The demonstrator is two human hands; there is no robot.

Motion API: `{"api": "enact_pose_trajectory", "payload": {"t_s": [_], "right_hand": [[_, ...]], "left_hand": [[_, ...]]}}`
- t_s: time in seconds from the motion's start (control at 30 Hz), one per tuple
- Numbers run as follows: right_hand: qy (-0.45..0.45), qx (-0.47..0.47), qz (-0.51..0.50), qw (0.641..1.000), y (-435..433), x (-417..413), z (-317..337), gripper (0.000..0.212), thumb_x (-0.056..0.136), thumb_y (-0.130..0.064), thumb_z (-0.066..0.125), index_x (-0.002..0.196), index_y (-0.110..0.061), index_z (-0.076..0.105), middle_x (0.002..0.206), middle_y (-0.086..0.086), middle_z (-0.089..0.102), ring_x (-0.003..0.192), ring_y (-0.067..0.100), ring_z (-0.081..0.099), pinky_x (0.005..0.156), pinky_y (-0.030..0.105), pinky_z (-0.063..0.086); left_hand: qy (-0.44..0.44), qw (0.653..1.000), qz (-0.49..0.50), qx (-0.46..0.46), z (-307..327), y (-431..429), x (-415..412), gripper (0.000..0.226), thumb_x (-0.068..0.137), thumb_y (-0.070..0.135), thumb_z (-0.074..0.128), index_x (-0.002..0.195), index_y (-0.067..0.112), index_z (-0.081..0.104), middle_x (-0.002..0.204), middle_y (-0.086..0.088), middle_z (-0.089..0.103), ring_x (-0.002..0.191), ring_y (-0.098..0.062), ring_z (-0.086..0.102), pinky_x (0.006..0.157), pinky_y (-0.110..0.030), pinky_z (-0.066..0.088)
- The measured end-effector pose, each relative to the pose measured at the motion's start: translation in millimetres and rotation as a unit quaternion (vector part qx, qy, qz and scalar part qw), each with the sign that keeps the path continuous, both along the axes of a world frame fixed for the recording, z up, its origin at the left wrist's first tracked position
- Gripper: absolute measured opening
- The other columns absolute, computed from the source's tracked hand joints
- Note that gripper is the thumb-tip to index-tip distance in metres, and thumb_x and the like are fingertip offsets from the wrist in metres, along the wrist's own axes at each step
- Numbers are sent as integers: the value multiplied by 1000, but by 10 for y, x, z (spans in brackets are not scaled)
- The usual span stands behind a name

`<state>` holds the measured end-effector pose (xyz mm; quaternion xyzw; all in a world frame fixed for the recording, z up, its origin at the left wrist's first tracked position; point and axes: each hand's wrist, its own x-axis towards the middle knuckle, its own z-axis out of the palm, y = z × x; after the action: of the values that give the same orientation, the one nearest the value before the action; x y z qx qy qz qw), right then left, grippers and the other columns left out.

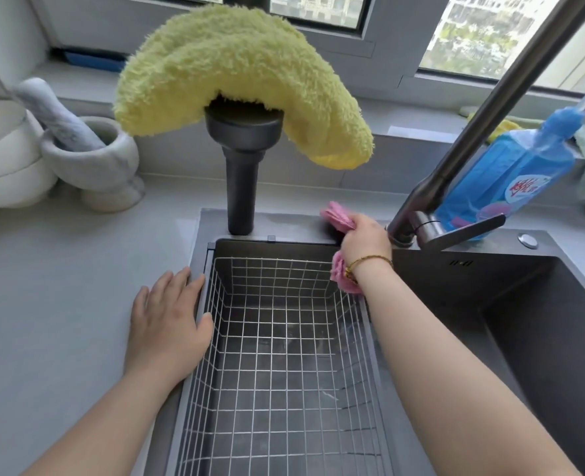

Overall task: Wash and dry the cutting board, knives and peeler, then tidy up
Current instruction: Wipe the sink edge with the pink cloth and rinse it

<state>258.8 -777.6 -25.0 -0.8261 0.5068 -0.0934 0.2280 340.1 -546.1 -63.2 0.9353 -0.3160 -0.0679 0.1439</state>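
My right hand [363,235] grips a pink cloth [335,216] on the back ledge of the dark sink [524,304], beside the base of the tap. Part of the cloth hangs below my wrist over the basin. My left hand [169,321] rests flat with straight fingers on the sink's left rim, next to the wire basket [284,355] that sits in the basin with nothing in it. No cutting board, knife or peeler is in view.
A yellow fluffy towel [236,80] is draped over a dark faucet head [243,139]. The long tap [490,108] slants at right, a blue detergent bottle [511,173] behind it. A marble mortar and pestle [88,156] and white bowls [2,156] stand at left on the grey counter [61,269].
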Motion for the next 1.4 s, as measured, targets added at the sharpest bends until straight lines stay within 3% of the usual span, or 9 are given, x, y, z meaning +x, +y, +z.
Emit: {"api": "enact_pose_trajectory", "payload": {"t_s": [0.1, 0.33, 0.43, 0.67, 0.77, 0.83, 0.97, 1.13, 1.4], "right_hand": [[114, -39, 66, 991, 128, 334, -24, 37, 89, -2, 40, 123, -11, 52, 126, 12, 52, 118, 30, 43, 92, 36, 40], [148, -110, 300, 936, 395, 644, -24, 35, 85, 5, 43, 109, -16, 57, 125, 4, 51, 112, 28, 42, 84, 33, 38], [184, -80, 277, 940, 139, 517, 46, 35, 83, 10, 36, 88, -17, 58, 113, 7, 56, 108, 27, 42, 79, 31, 37], [93, 46, 160, 982, -196, -118, 15, 52, 88, 5, 36, 129, -22, 53, 137, 8, 49, 120, 27, 49, 106, 32, 37], [0, 120, 115, 986, -157, -348, 22, 51, 90, 8, 33, 132, -16, 50, 132, 10, 53, 84, 17, 57, 70, 13, 48], [-4, 132, 117, 984, -113, -489, 68, 49, 91, 8, 33, 133, -13, 49, 130, 12, 54, 64, 6, 46, 48, 2, 40], [26, 100, 135, 985, 206, -869, 43, 49, 88, 8, 36, 128, -16, 54, 139, 4, 47, 119, 17, 49, 103, 19, 32], [65, 65, 152, 984, 753, -1423, -9, 47, 89, 6, 38, 127, -16, 55, 144, -1, 41, 133, 14, 36, 107, 13, 18], [196, 55, 190, 960, 1341, -1963, 185, 43, 91, 2, 43, 126, -20, 57, 139, -2, 48, 128, 18, 43, 109, 24, 29]], "left_hand": [[-5, 1000, 0, 6, -4, 4, 9, 56, 94, 31, 38, 146, 26, 17, 156, 6, 7, 144, -13, 0, 114, -31, -5], [-5, 1000, 4, 0, -19, -1, 16, 56, 94, 30, 40, 146, 25, 19, 156, 5, 10, 143, -14, 2, 114, -30, -5], [-3, 1000, 6, -10, -23, 1, 11, 55, 93, 28, 42, 145, 24, 24, 155, 4, 14, 143, -15, 6, 113, -29, -4], [-3, 1000, 3, -7, -40, -2, 11, 55, 93, 27, 42, 145, 23, 25, 155, 2, 15, 143, -16, 6, 114, -31, -3], [-4, 1000, 3, -2, -46, -8, 1, 55, 93, 27, 42, 145, 23, 25, 155, 2, 15, 143, -16, 5, 114, -31, -2], [-6, 1000, 3, 3, -46, -10, -11, 54, 93, 26, 41, 145, 22, 26, 155, 1, 16, 143, -16, 6, 114, -32, -1], [-15, 1000, -3, 11, -23, -5, -18, 53, 93, 24, 41, 144, 19, 29, 154, -2, 19, 142, -19, 10, 114, -33, 2], [-16, 1000, -16, 22, 9, 13, -44, 51, 93, 23, 40, 142, 17, 29, 153, -3, 20, 141, -20, 11, 112, -33, 5], [-4, 999, -45, 30, 12, 61, -17, 52, 94, 28, 39, 143, 15, 30, 153, -7, 21, 141, -23, 13, 112, -37, 9]]}}
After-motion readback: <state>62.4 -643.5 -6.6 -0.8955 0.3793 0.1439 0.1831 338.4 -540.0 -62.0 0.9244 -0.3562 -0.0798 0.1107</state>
